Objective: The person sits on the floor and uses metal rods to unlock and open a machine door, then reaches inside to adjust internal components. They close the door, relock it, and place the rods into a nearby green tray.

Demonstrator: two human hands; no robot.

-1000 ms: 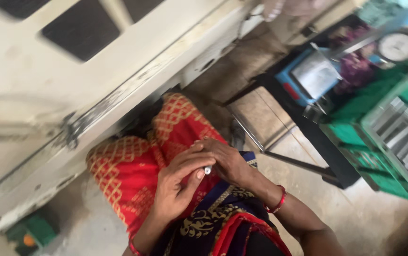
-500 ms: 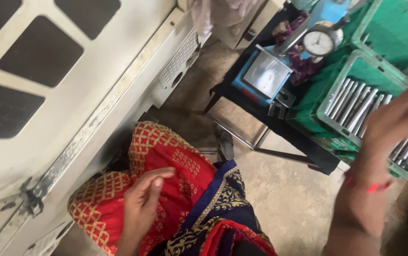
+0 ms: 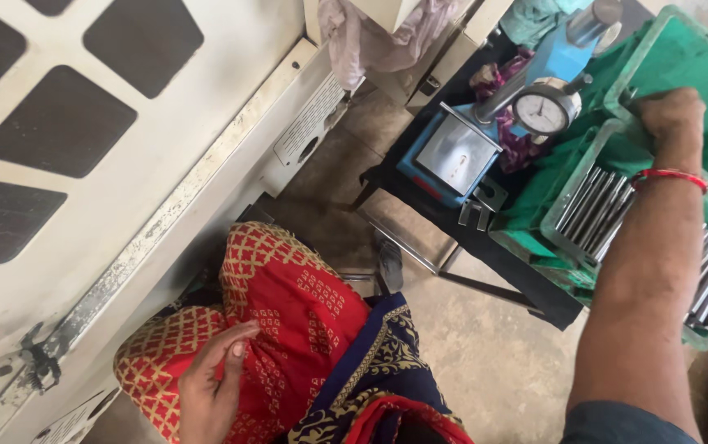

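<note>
My right hand reaches out over a green crate and curls at its far rim; the fingers are hidden from me. A red thread circles that wrist. Several grey metal rods lie side by side in the crate, under my forearm. My left hand rests low on my lap, fingers loosely bent on red patterned cloth, with nothing visible in it.
A dial gauge on a blue stand sits on a black table left of the crate. A second green crate lies beyond. A white machine panel fills the left; a pale rag hangs above.
My hands, together on my lap a second ago, have parted. The right hand has swung out to the crate's far rim. The left hand has dropped onto the red cloth.
</note>
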